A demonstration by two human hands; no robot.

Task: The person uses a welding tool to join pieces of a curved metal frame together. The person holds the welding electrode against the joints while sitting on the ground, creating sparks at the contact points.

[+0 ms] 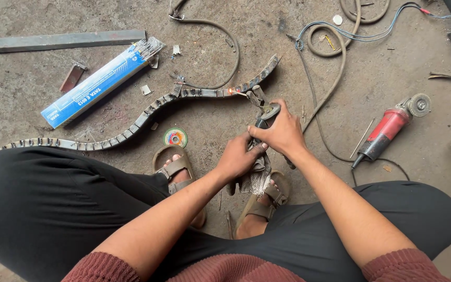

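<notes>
Down on the concrete floor [434,156], the right hand [283,133] wraps tight around the dark handle of a welding electrode holder [263,112], whose tip meets the curved, segmented metal strip [147,112] at a small orange glow near 12 o'clock from the hands. The left hand [236,156] closes on a grey rag [257,175] and presses against the holder's lower end, just beside the right hand. The strip snakes from 1 o'clock away to 9 o'clock, lying flat on the floor. A small multicoloured disc [176,137] rests between the strip and the sandalled left foot [176,167]; the right foot [267,201] sits under the rag.

At 10 o'clock lies a long blue box [92,86], open at its far end, with thin grey welding rods [147,48] sticking out of it. A flat steel bar [58,40] lies beyond it. At 3 o'clock, well apart from the hands, a red angle grinder [390,128] rests on its side. Thick cables [335,57] loop across the floor at 1 o'clock, one running back toward the holder.
</notes>
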